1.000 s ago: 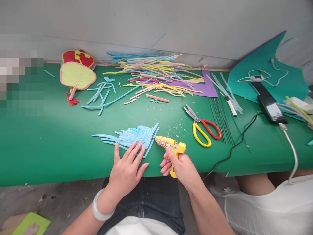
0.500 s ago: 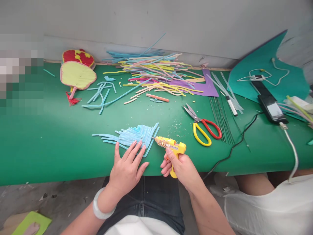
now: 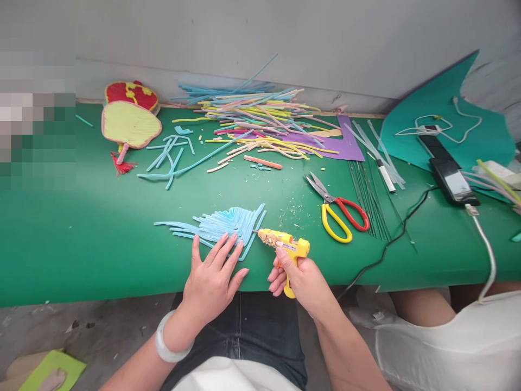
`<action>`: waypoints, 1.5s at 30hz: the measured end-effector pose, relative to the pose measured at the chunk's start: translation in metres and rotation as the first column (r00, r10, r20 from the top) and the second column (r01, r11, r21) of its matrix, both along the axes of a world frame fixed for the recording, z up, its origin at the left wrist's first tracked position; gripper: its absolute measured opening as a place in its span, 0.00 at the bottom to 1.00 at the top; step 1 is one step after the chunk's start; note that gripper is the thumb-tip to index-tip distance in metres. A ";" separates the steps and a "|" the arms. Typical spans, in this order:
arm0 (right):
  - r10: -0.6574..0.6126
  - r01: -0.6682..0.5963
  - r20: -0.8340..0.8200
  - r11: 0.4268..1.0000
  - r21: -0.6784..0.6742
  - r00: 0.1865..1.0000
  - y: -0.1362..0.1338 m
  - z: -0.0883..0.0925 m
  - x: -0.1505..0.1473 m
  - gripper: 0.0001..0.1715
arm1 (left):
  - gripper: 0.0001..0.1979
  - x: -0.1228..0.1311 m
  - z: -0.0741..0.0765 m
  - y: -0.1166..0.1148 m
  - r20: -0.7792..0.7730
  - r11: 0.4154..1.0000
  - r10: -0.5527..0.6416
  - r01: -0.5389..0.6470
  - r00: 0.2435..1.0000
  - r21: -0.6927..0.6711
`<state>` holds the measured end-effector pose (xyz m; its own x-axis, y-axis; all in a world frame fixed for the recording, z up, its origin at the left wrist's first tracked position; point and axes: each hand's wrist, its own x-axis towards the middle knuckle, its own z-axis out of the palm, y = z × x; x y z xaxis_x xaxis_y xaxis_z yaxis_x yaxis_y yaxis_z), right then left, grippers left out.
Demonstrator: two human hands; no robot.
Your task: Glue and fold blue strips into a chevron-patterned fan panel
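A fan-shaped piece of light blue pipe cleaners (image 3: pixel 222 222) lies flat on the green table near its front edge, with loose ends trailing left. My left hand (image 3: pixel 214 274) rests open on its lower part, fingers spread and covering some strips. A yellow hot glue gun (image 3: pixel 291 247) is gripped in my right hand (image 3: pixel 303 277), my fingers wrapped round its handle. Its nozzle points left and sits close by the right edge of the blue piece; whether it touches cannot be made out.
Scissors (image 3: pixel 337 209) with red and yellow handles lie right of the glue gun. Behind is a heap of coloured pipe cleaners (image 3: pixel 260 114). A yellow-green fan (image 3: pixel 130 125) lies back left. A black phone (image 3: pixel 453 179) and cables are at right. Another person's white clothing (image 3: pixel 451 342) shows lower right.
Hardly anything differs. Both hands and the glue gun hold nearly the same places, and the view has shifted very slightly.
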<state>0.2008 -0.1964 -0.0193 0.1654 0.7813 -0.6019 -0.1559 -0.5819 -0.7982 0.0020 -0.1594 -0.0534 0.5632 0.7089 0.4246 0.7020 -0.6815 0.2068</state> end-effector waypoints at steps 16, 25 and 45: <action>0.017 -0.018 -0.020 0.999 -0.032 1.000 -0.005 0.001 -0.002 0.41 | 0.19 0.000 0.000 0.000 -0.017 1.000 0.001 -0.001 1.000 0.011; 0.027 -0.028 -0.022 0.999 -0.041 0.999 -0.007 0.000 -0.002 0.42 | 0.19 0.000 0.000 0.000 -0.021 1.000 -0.001 0.001 1.000 0.010; 0.057 -0.058 -0.012 0.996 -0.062 0.998 -0.012 0.006 -0.005 0.42 | 0.19 0.001 0.001 0.000 -0.017 1.000 0.000 0.000 1.000 0.008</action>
